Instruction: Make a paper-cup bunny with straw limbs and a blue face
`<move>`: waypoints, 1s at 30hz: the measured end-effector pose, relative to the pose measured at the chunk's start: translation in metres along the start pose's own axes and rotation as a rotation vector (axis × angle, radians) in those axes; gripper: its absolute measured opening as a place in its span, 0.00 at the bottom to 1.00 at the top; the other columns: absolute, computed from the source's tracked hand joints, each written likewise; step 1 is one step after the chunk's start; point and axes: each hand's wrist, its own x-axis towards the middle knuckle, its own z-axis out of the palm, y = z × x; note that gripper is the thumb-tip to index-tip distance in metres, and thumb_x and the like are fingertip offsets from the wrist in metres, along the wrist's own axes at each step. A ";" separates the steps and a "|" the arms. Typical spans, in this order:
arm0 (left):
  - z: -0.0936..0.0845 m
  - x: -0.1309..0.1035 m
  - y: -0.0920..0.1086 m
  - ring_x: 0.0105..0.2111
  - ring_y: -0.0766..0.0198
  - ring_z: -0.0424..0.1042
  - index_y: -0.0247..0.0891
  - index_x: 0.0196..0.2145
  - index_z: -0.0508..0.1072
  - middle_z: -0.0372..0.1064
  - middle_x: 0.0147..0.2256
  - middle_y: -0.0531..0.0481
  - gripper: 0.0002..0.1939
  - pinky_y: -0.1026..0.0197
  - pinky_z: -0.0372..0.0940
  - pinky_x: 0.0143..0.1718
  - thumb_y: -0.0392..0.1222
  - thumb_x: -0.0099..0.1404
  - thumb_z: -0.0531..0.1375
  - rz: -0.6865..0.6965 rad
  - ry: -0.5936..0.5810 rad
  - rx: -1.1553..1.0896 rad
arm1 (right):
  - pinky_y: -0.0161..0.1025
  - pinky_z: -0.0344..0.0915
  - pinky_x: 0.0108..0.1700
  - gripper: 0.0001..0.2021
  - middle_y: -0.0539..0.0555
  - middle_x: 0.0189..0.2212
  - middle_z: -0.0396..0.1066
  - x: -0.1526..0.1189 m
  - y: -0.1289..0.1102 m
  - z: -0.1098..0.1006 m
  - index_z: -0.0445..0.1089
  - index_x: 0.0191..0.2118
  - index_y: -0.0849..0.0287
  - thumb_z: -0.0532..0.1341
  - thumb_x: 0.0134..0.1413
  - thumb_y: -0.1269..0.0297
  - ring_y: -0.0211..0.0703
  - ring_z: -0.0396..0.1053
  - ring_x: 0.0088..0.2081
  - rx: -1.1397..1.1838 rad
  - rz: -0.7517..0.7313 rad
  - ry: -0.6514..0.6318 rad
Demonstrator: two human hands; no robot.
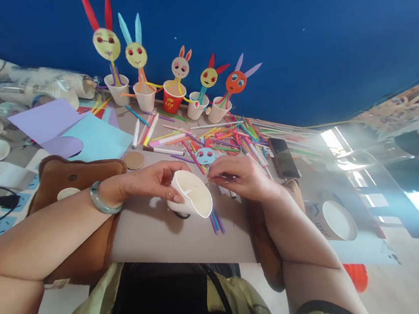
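Note:
My left hand, a bracelet at its wrist, grips a white paper cup by its side. The cup is tilted with its mouth towards me, and its rim is bent out of round. Just right of the rim, my right hand is closed, fingers curled together; what they pinch, if anything, is too small to make out. Beyond the hands lies a light blue paper face with red parts on top. Below the cup are a few purple and blue sticks, and part of a black ring shows under it.
Several paper-cup rabbit figures stand along the blue wall. Markers and coloured sticks are scattered before them. Coloured paper and a brown cushion lie left; a phone and a paper tub are right.

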 end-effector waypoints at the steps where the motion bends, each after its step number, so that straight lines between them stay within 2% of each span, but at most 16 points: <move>1: 0.000 0.000 0.000 0.34 0.57 0.78 0.39 0.39 0.75 0.77 0.35 0.47 0.19 0.60 0.73 0.32 0.45 0.51 0.74 -0.003 -0.002 0.001 | 0.40 0.70 0.42 0.08 0.56 0.34 0.77 -0.001 0.001 0.000 0.75 0.37 0.54 0.59 0.66 0.63 0.43 0.74 0.37 -0.001 -0.010 0.009; 9: -0.001 -0.001 0.000 0.34 0.58 0.77 0.38 0.38 0.73 0.77 0.34 0.47 0.19 0.61 0.71 0.32 0.42 0.51 0.74 -0.017 -0.041 0.000 | 0.39 0.70 0.42 0.07 0.56 0.35 0.76 -0.004 0.002 -0.001 0.76 0.38 0.55 0.60 0.65 0.68 0.42 0.74 0.38 -0.015 -0.042 0.035; 16: 0.000 0.000 0.002 0.33 0.62 0.76 0.35 0.39 0.71 0.75 0.34 0.47 0.19 0.65 0.70 0.32 0.39 0.52 0.73 -0.055 -0.082 -0.080 | 0.37 0.70 0.41 0.06 0.56 0.36 0.75 -0.004 0.004 0.000 0.74 0.40 0.58 0.60 0.63 0.74 0.40 0.73 0.38 -0.030 -0.135 0.027; 30: 0.000 0.001 0.000 0.33 0.64 0.74 0.35 0.39 0.72 0.74 0.34 0.49 0.20 0.66 0.69 0.33 0.39 0.52 0.74 -0.051 -0.105 -0.079 | 0.35 0.71 0.40 0.06 0.56 0.35 0.75 0.001 0.002 0.004 0.74 0.37 0.59 0.59 0.65 0.71 0.39 0.74 0.37 -0.028 -0.204 0.039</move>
